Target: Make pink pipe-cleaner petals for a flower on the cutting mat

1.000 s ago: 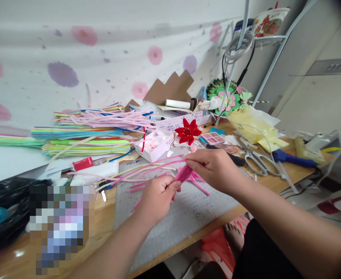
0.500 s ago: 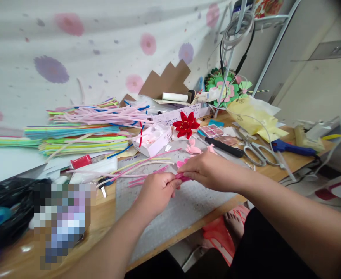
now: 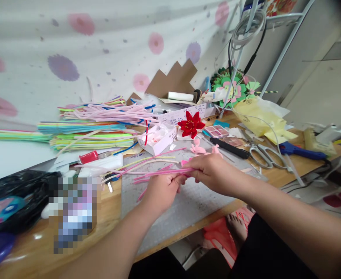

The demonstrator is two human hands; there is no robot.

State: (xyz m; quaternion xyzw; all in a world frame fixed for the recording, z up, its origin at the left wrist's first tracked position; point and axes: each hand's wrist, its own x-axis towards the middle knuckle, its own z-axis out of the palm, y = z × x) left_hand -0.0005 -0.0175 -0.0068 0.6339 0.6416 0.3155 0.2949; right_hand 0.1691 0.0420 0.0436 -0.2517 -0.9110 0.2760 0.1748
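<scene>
My left hand (image 3: 163, 192) and my right hand (image 3: 215, 174) meet over the grey cutting mat (image 3: 170, 228), both with fingers closed. Between them run pink pipe cleaners (image 3: 170, 171), pinched in the right hand and passing over the curled left fingers. What lies inside the left fist is partly hidden. Just beyond the right hand are light pink fuzzy petal shapes (image 3: 198, 147). A red fuzzy flower (image 3: 191, 125) with yellow stamens stands behind them. Loose pink and cream pipe cleaners (image 3: 149, 162) lie on the mat to the left.
Bundles of coloured pipe cleaners (image 3: 94, 141) are stacked at the back left, beside a small white box (image 3: 160, 141). To the right lie a black-handled tool (image 3: 230, 148), scissors (image 3: 265, 155) and a blue glue gun (image 3: 301, 151). A black plastic bag (image 3: 21, 186) is at left.
The view has shifted slightly, moving the scene rightward. Pink pipe cleaners now show stretched leftward above my left hand, and my hands remain close together.
</scene>
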